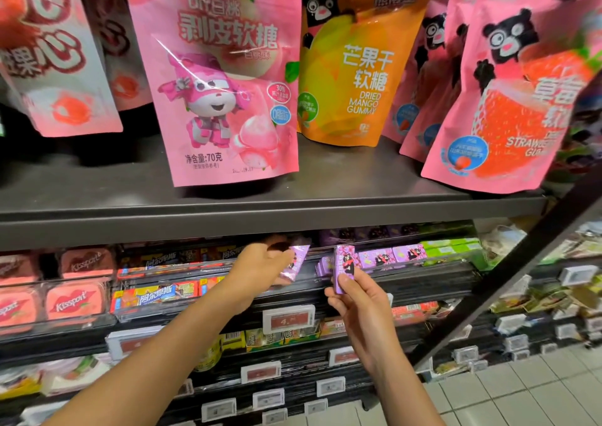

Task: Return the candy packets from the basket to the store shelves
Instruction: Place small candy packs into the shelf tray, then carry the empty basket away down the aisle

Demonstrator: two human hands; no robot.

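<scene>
Pinching one purple packet point(342, 268) each, the left hand point(260, 271) and right hand point(356, 298) hover near the purple row point(391, 256); a loose pinch could drop one behind the price tag point(288, 318).

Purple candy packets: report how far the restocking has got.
Done: matching purple packets already sit in the shelf row under the big pouches. In hand: the left hand holds one purple packet at that row; the right hand pinches another upright. Left: both need placing. The basket is out of view.
</scene>
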